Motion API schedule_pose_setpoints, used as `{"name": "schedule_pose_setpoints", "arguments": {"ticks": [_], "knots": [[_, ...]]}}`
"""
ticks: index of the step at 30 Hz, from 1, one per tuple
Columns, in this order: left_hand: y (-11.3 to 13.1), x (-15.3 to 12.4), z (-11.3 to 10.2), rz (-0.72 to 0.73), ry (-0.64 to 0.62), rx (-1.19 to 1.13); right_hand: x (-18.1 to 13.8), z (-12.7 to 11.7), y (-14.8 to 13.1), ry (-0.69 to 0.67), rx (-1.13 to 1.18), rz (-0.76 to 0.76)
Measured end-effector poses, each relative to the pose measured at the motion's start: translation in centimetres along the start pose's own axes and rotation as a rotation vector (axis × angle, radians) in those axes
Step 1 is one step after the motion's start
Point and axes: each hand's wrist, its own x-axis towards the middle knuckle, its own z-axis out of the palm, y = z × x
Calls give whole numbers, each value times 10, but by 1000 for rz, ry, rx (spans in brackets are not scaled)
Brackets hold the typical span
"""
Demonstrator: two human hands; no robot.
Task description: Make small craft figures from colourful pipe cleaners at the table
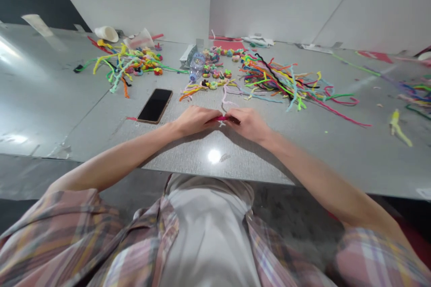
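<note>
Both of my hands rest on the grey table point(303, 152) close together, fingers curled. My left hand point(195, 119) and my right hand point(248, 123) pinch the two ends of a pink pipe cleaner point(222, 118) that shows between them. A pale lilac pipe cleaner point(226, 98) lies just beyond my fingers.
A black phone point(155, 105) lies left of my hands. Beyond are a pile of loose coloured pipe cleaners point(286, 81), small coiled pieces point(215, 74), a clear plastic bottle point(196, 66), another tangle point(128, 65) at the far left with white cups point(107, 33), and more strands point(415, 94) at the right edge.
</note>
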Motion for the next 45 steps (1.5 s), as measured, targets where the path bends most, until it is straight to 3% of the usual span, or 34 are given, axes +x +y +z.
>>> {"name": "schedule_pose_setpoints", "arguments": {"ticks": [8,14,24,38,45], "knots": [[-10,-4,1,-48,71,21,-2,-4,10,31,-19,78],[-3,-3,-4,-10,165,-26,-2,-4,9,25,-50,50],[-5,-4,1,-12,210,-77,-2,-6,1,23,-38,38],[-7,-3,5,-31,146,24,-4,-3,4,32,-84,36],[8,-2,-7,90,16,129,-7,7,-1,-50,-103,25]]}}
